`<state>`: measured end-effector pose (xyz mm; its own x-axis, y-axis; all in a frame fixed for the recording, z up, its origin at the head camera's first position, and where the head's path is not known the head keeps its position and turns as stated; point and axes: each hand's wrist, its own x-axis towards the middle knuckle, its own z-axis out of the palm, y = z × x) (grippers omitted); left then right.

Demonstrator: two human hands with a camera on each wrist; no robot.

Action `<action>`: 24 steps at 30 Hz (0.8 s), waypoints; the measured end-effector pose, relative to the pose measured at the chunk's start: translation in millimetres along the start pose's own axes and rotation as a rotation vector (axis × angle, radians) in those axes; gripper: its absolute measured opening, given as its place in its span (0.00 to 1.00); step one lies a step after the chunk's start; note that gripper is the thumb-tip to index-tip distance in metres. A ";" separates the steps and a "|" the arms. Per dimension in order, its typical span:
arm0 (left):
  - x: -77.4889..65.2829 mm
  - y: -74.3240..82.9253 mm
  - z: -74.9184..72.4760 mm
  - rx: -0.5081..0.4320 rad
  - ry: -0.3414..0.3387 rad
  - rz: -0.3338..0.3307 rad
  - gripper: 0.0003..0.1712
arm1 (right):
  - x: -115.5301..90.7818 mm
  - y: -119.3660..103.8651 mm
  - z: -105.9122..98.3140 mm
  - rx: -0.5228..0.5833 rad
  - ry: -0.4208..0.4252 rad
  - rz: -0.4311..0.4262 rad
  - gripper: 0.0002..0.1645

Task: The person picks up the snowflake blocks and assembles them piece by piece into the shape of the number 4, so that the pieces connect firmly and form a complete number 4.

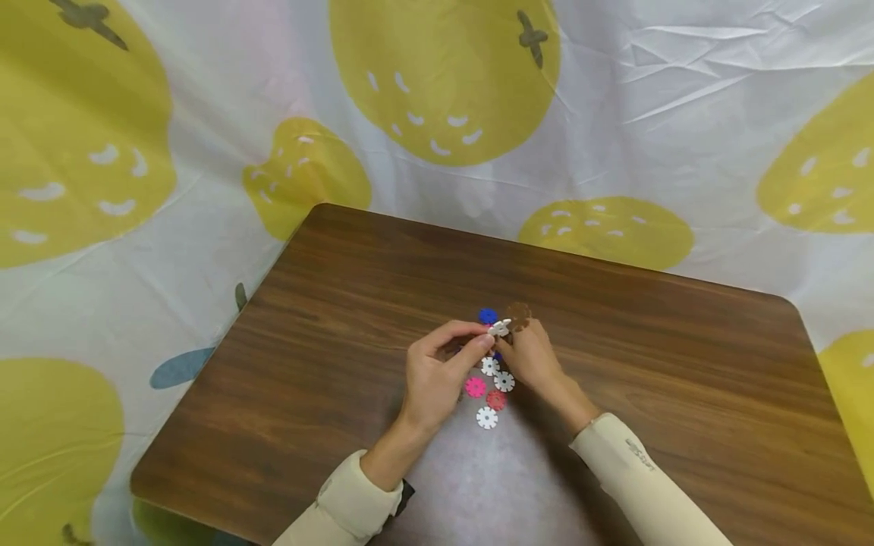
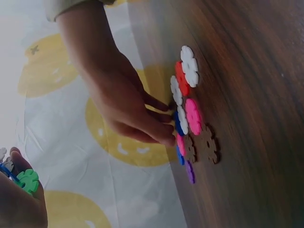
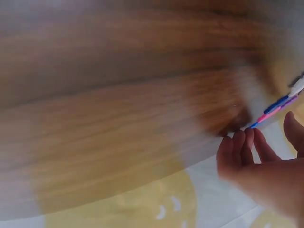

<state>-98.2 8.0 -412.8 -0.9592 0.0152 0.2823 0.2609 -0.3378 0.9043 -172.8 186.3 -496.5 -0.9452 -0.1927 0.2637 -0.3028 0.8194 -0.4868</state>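
My left hand (image 1: 435,377) pinches a small cluster of notched plastic interlocking discs. A white disc (image 1: 500,327) shows on it in the head view; a green disc (image 2: 28,181) and blue and white pieces show in the left wrist view. My right hand (image 1: 536,355) reaches down to loose discs on the table, thumb apart from the fingers (image 3: 236,145). Its fingertips are by a blurred brown patch and a blue disc edge (image 3: 254,125). Around them lie a pink disc (image 2: 193,116), a red disc (image 2: 181,77), a purple disc (image 2: 190,172) and brown discs (image 2: 209,144).
The discs lie loosely grouped on a dark wood-grain table (image 1: 328,341) with rounded corners. A white cloth (image 1: 437,182) printed with yellow fruit hangs behind the table's far edge. White discs (image 1: 487,418) lie at the near end of the group.
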 end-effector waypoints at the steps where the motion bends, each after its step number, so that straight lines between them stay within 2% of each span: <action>1: 0.4 0.2 0.4 -0.006 0.001 -0.007 0.08 | 1.3 -0.5 1.5 -0.023 0.011 0.006 0.06; 6: 3.0 -0.2 1.7 -0.065 0.006 -0.055 0.09 | 6.1 -5.0 5.3 -0.139 0.017 0.044 0.09; 9: 4.1 -1.1 1.9 -0.103 0.010 -0.080 0.10 | 8.0 -7.0 5.5 -0.159 0.007 0.054 0.10; 13: 4.8 -1.7 2.6 -0.138 0.014 -0.105 0.10 | 9.7 -7.8 2.4 -0.097 0.000 0.093 0.09; 17: 3.9 -1.3 2.1 -0.132 0.009 -0.119 0.11 | 7.6 -8.7 -3.7 -0.016 -0.020 0.163 0.06; 21: 3.5 -2.5 1.0 -0.106 0.012 -0.125 0.11 | 1.0 -12.0 -18.7 0.086 -0.039 0.262 0.08; 24: 4.1 -3.4 0.3 -0.094 0.021 -0.128 0.11 | -3.6 -15.5 -33.3 0.144 -0.017 0.286 0.10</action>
<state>-102.9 9.5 -414.6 -0.9862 0.0446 0.1595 0.1263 -0.4210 0.8982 -160.6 192.3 -462.2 -0.9960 0.0241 0.0860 -0.0380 0.7570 -0.6524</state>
